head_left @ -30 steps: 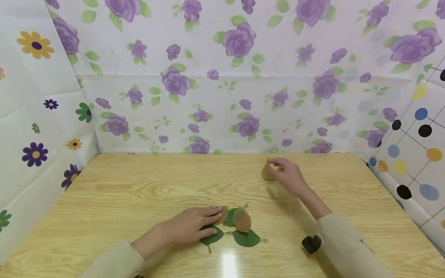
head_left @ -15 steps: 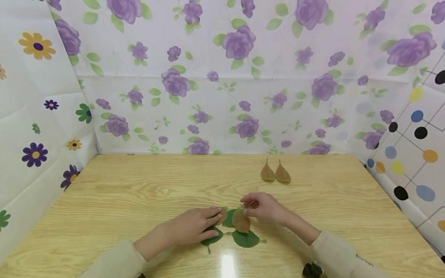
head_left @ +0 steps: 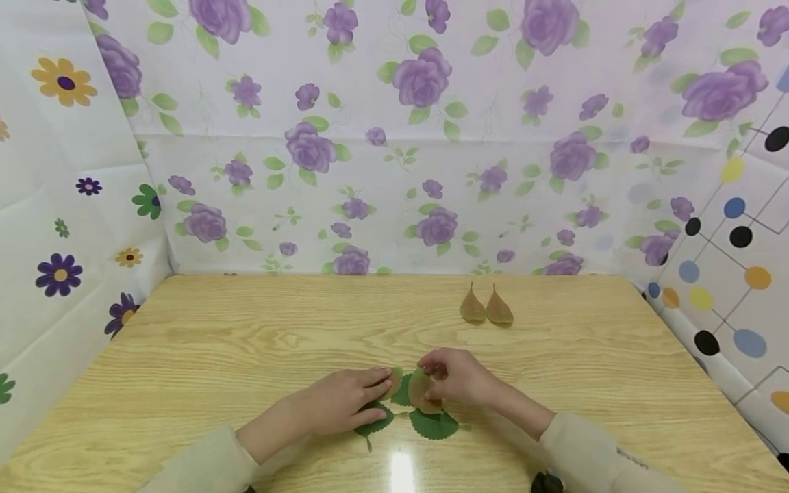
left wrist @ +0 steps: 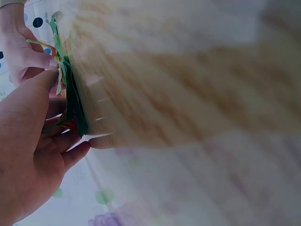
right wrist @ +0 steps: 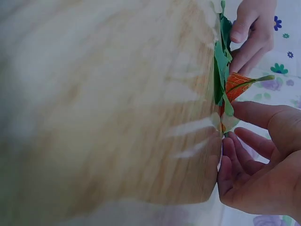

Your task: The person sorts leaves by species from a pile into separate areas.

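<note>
My left hand (head_left: 335, 404) rests on the table with its fingers extended over an orange-green leaf (head_left: 396, 385) and a dark green leaf (head_left: 377, 423), hiding parts of both. To its right, my right hand (head_left: 462, 378) curls its thumb and index finger at the edge of another orange-green leaf (head_left: 420, 394) and pinches it. Beneath that leaf lie green serrated leaves, one green leaf (head_left: 434, 424) in front and another green leaf (head_left: 401, 392) between the orange ones. In the right wrist view an orange leaf (right wrist: 236, 87) stands tilted near the thumb.
Two brown pear-shaped leaves (head_left: 472, 308) lie side by side toward the back right of the wooden table (head_left: 277, 322). A floral sheet (head_left: 370, 171) hangs behind the table, with patterned sheets at both sides.
My right hand has left the two brown leaves at the back, now side by side, and come forward to the nearer orange-green leaf. My left hand has stayed in place.
</note>
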### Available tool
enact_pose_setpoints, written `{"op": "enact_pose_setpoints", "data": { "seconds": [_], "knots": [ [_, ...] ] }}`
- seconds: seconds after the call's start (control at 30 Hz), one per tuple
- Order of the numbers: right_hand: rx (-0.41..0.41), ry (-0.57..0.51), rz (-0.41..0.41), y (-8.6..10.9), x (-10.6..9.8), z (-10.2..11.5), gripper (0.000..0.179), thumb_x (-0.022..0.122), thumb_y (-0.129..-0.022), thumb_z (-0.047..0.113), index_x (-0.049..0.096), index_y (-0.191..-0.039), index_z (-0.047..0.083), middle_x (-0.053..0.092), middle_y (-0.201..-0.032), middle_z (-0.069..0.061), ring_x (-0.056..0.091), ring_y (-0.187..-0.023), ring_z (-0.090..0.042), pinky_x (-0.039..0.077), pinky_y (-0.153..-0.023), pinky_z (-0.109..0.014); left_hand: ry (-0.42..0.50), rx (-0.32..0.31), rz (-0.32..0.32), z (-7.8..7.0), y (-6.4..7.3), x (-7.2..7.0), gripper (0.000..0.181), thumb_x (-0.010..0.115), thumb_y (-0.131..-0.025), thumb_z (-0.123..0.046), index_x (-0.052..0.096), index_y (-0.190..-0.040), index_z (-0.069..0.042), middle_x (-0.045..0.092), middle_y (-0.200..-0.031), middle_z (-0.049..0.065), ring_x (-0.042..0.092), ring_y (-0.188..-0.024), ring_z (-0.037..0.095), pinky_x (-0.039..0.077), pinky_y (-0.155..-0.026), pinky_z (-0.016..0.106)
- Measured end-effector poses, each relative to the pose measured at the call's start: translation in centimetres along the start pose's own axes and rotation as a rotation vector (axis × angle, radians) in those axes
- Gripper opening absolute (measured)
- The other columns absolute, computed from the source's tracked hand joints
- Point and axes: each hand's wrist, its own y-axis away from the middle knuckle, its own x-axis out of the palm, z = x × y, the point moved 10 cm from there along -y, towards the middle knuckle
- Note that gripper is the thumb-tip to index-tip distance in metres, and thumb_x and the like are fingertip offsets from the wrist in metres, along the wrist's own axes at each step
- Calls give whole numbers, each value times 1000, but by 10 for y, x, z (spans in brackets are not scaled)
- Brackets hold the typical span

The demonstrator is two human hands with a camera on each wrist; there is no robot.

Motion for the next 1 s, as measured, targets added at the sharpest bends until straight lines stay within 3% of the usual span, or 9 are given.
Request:
{"op": "enact_pose_setpoints", "data": {
  "seconds": [0.33, 0.63, 0.77, 1.0],
  "knots": [
    [21, 42, -37, -7, 1, -3, 28, 77, -78, 0, 70, -105, 3, 65, -93, 1, 57, -82, -14, 51, -70, -29, 19, -18, 2, 2, 2, 1, 53, 42, -104, -37, 48, -137, 4, 42, -144, 21, 45, -130, 29, 41, -102, 35],
    [24, 10, -52, -9, -1, -6, 24, 76, -78, -2, 71, -100, 3, 63, -84, 3, 56, -76, -12, 49, -65, -27, 20, -19, 2, 2, 1, 2, 52, 43, -104, -36, 49, -136, 4, 43, -144, 21, 46, -129, 28, 42, -102, 34],
    [27, -51, -41, -8, -3, -10, 19, 76, -79, 1, 71, -97, 5, 62, -83, 3, 55, -77, -13, 49, -66, -27, 29, -18, -5, 3, 1, 2, 52, 42, -104, -37, 50, -136, 4, 43, -144, 21, 46, -129, 29, 42, -101, 35],
    [23, -239, 40, -6, -7, -16, 7, 73, -83, 3, 71, -90, 5, 67, -84, -1, 59, -78, -16, 50, -65, -27, 178, -80, 12, 13, 0, 7, 49, 43, -104, -36, 50, -137, 1, 41, -147, 16, 44, -130, 28, 42, -102, 36]
  ]
}}
